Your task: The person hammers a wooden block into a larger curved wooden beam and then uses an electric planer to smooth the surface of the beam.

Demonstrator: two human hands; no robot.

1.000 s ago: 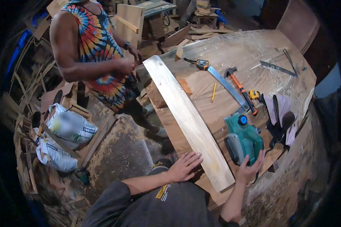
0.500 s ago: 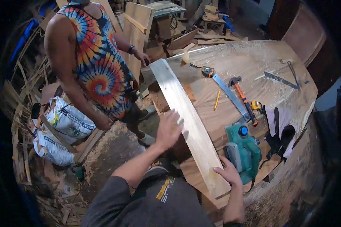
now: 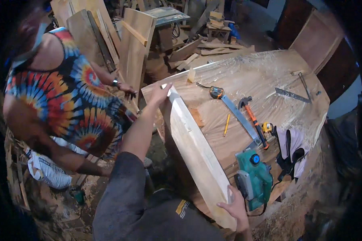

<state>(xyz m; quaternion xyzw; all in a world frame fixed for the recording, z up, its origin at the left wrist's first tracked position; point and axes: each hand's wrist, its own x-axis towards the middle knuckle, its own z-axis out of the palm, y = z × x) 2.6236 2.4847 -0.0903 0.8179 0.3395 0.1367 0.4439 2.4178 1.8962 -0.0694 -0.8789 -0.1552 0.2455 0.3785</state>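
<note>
A long pale wooden board (image 3: 195, 154) slants across the near left side of the worktable, tilted so that a face and a long edge show. My left hand (image 3: 161, 94) grips its far end, the fingers wrapped over the top. At the near end my right hand (image 3: 234, 204) holds the board, thumb on the face and fingers behind the edge. Just right of that hand sits a green electric planer (image 3: 255, 180). Beyond it lie an orange-handled claw hammer (image 3: 253, 120), a long metal blade or rule (image 3: 239, 118) and a yellow pencil (image 3: 226, 125).
A co-worker in a tie-dye top (image 3: 68, 100) stands close on the left. Farther along the worktable (image 3: 245, 80) are a tape measure (image 3: 216, 92), a yellow tape measure (image 3: 267, 127), gloves (image 3: 291, 146) and a try square (image 3: 292, 94) among shavings. Stacked boards (image 3: 135, 44) lean behind.
My left hand has gone from the board's middle to its far end and closed on it. The board has tilted up, showing its edge. The co-worker has leaned in nearer.
</note>
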